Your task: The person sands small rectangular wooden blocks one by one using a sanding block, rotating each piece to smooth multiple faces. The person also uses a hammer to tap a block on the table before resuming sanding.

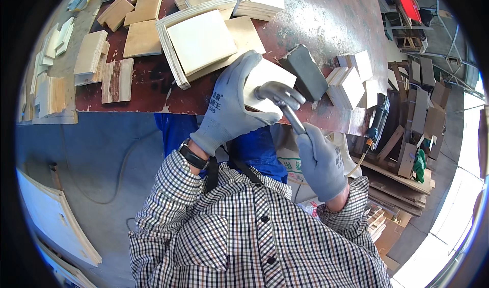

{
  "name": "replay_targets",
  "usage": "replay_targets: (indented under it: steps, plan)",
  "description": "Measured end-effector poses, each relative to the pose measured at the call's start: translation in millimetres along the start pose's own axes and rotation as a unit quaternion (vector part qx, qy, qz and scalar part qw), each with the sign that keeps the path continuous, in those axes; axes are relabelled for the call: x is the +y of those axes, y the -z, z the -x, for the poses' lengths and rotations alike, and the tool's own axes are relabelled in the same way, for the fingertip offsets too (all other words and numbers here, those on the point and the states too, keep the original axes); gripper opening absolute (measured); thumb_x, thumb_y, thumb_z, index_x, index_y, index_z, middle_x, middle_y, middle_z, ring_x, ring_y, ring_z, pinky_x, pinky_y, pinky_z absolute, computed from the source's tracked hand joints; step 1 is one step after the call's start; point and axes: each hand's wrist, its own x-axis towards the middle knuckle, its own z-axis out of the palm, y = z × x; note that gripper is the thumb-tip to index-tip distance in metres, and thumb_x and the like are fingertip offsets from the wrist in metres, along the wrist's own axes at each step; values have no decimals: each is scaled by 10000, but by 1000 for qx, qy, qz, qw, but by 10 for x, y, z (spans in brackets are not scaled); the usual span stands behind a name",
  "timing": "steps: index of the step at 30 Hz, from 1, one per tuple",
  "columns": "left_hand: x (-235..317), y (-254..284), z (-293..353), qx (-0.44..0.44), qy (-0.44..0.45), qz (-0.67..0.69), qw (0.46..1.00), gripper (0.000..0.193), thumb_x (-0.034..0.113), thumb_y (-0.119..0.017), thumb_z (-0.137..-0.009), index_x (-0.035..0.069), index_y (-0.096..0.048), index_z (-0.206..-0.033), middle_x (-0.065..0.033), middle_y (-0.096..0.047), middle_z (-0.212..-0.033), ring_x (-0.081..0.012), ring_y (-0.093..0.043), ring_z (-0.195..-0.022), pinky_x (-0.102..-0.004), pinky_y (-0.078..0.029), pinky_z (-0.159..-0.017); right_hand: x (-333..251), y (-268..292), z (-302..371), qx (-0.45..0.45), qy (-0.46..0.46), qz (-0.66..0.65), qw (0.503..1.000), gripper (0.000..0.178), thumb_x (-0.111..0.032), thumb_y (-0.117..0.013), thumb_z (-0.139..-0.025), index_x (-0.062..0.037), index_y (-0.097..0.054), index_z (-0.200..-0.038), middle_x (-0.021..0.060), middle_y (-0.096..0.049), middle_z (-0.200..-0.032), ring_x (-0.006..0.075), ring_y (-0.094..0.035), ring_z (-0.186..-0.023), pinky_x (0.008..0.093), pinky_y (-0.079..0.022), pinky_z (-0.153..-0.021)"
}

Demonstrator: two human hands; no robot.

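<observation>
My left hand [226, 104], in a grey work glove, grips a pale square wood block [270, 73] from its left side at the table's near edge. The thumb curls along the block's near side, and the fingers lie along its far left side. A metal claw hammer [292, 116] is in my gloved right hand [322, 163], held by its handle. Its head lies over the block's top, at or just above the surface; whether they touch I cannot tell. Just right of the block lies a dark grey rectangular block [304, 73].
The dark red table [316, 33] carries a larger pale wood piece [201, 41], small boards [142, 38] at left and stacked blocks [347, 86] at right. A black-and-teal tool with a yellow hose [378, 117] is at the right edge. Wood offcuts [417, 120] stand beyond.
</observation>
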Motion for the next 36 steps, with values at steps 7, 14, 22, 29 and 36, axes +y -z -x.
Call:
replay_targets:
  steps: [7, 14, 22, 29, 36]
  plan:
    - [-16, 7, 10, -9, -14, -4, 1000, 1160, 470, -978, -735, 14, -380, -1618, -233, -467, -1621, -415, -462, -1510, -514, -382, -1267, -43, 11, 31, 13, -17, -18, 1000, 210, -152, -570, -1121, 13, -642, -1229, 127, -698, -843, 207, -702, -707, 339, -552, -660]
    - [-38, 13, 30, -40, -19, -8, 999, 1244, 462, -991, -756, 10, -276, -1669, -251, -358, -1682, -414, -387, -1565, -512, -359, -1290, -29, 19, 106, 73, 5, -27, 997, 200, -160, -566, -1125, 12, -646, -1190, 91, -669, -800, 186, -664, -655, 343, -532, -617]
    - [-45, 35, 20, -44, -3, 2, 999, 1253, 456, -997, -743, 29, -283, -1679, -224, -350, -1700, -385, -375, -1578, -494, -354, -1298, -47, -4, 73, 80, 8, -80, 994, 187, -196, -581, -1129, -17, -634, -1130, 146, -674, -808, 267, -657, -625, 393, -523, -591]
    - [-50, 95, -19, -76, 37, -33, 996, 1205, 497, -976, -756, 28, -336, -1663, -232, -330, -1725, -382, -338, -1606, -483, -325, -1313, 192, -69, 48, 121, -24, -95, 988, 238, -218, -550, -1140, 1, -644, -1141, 77, -621, -681, 178, -615, -560, 360, -496, -563]
    - [149, 158, 157, -24, 21, -168, 985, 813, 579, -846, -884, 137, -616, -1526, -277, -444, -1649, -463, -426, -1532, -512, -365, -1261, 204, -139, 562, 122, -233, -361, 895, 338, -179, -500, -1126, 34, -652, -1340, -31, -570, -728, 31, -500, -555, 204, -399, -512]
